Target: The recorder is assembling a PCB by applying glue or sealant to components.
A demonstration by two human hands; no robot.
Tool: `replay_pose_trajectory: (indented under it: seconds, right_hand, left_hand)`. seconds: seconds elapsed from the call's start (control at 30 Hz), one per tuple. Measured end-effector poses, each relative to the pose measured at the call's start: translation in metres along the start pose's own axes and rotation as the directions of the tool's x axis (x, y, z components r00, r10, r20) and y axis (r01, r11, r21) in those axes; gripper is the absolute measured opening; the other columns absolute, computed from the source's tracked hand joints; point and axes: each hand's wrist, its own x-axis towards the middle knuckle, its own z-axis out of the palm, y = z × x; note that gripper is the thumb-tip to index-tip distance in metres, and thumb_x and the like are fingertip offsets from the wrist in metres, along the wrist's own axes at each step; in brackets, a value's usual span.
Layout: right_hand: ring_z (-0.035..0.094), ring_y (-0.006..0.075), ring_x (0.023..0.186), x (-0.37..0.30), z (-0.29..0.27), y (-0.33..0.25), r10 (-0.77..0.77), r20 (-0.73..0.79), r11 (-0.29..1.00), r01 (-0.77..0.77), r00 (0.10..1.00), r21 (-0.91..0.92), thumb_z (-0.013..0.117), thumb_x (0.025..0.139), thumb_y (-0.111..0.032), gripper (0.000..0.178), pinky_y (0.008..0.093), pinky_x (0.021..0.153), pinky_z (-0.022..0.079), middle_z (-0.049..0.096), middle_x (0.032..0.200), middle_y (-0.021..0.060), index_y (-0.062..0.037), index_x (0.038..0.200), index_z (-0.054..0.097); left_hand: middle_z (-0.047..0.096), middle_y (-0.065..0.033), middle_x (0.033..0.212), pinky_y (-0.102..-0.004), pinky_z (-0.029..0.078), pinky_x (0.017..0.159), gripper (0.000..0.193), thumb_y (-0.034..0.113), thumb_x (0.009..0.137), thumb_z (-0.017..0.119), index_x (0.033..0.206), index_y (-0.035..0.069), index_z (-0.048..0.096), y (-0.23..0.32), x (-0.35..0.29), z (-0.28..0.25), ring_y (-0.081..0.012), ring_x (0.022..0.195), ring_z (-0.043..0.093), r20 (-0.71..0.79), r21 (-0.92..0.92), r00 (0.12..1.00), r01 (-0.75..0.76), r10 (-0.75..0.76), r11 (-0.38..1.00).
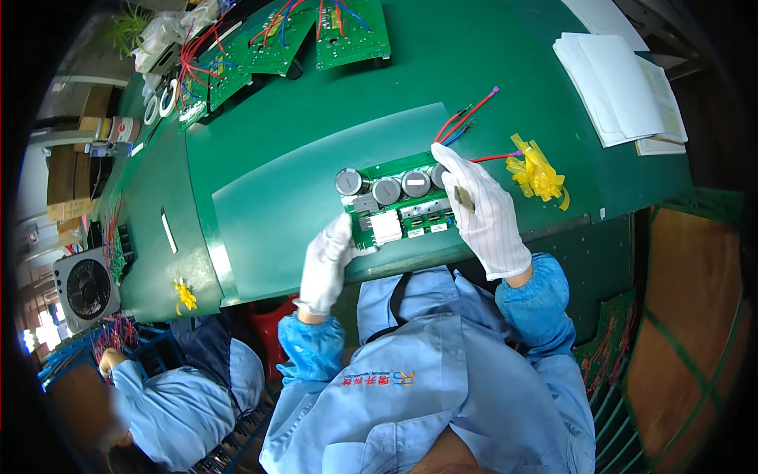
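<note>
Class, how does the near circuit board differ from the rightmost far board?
The near board shows round capacitors; the far board shows a flatter face. The left hand and right hand touch the near board; no hand touches the far board. Both are green.

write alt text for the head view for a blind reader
A gloved left hand and right hand hold a circuit board by its ends at a green table. Yellow strips lie to the right; more boards lie beyond.
</note>
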Motion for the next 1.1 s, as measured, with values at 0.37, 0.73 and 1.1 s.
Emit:
replay_pose_trajectory:
  seconds: [0.37, 0.73, 1.1]
  right_hand:
    - [0.07, 0.0205, 0.089, -0.016, 0.006, -0.021, 0.283, 0.078, 0.845, -0.287, 0.956, 0.452, 0.054, 0.1, -0.006, 0.041, 0.032, 0.079, 0.055, 0.063, 0.114, 0.0167, -0.0009, 0.14, 0.044]
    - [0.067, 0.0205, 0.08, -0.013, 0.027, -0.03, 0.301, 0.08, 0.786, -0.295, 0.95, 0.543, 0.046, 0.102, -0.005, 0.031, 0.0315, 0.074, 0.056, 0.063, 0.114, 0.0169, -0.001, 0.133, 0.05]
    - [0.067, 0.0215, 0.092, -0.008, 0.026, -0.025, 0.398, 0.108, 0.713, -0.381, 0.911, 0.588, 0.046, 0.106, -0.01, 0.03, 0.0305, 0.081, 0.059, 0.058, 0.123, 0.0164, 0.0005, 0.133, 0.05]
  left_hand:
    - [0.068, -0.0224, 0.114, -0.0377, 0.05, 0.086, 0.038, 0.015, 0.099, 0.048, 0.125, -0.008, 0.064, 0.087, -0.012, 0.048, -0.0286, 0.094, 0.066, 0.176, 0.614, 0.464, -0.741, 0.868, 0.272]
    - [0.07, -0.0172, 0.104, -0.0315, 0.048, 0.082, 0.052, 0.033, 0.106, 0.039, 0.117, -0.009, 0.068, 0.061, 0.0, 0.041, -0.0205, 0.091, 0.063, 0.004, 0.711, 0.363, -0.657, 0.932, 0.252]
    - [0.064, -0.0157, 0.109, -0.0344, 0.051, 0.087, 0.039, 0.028, 0.107, 0.046, 0.11, -0.008, 0.064, 0.038, 0.019, 0.036, -0.0213, 0.093, 0.063, -0.087, 0.682, 0.323, -0.671, 0.943, 0.292]
